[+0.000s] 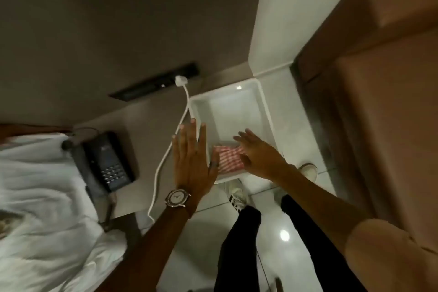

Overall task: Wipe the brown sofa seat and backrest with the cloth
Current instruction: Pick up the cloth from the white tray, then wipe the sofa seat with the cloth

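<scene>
A red-and-white checked cloth (229, 158) lies folded in the near end of a white plastic tray (239, 102) standing on the floor. My left hand (193, 156) hovers flat, fingers spread, over the tray's left rim, holding nothing. My right hand (257, 153) reaches over the cloth's right side with fingers apart, just touching or just above it. The brown sofa (384, 92) fills the right side of the view, an arm's length from both hands.
A low bedside surface at the left carries a dark telephone (107, 161) and a white charger cable (166, 154) running to a wall socket strip (156, 83). White bedding (42, 208) lies at the far left. My shoes (237, 194) stand on the glossy tiled floor.
</scene>
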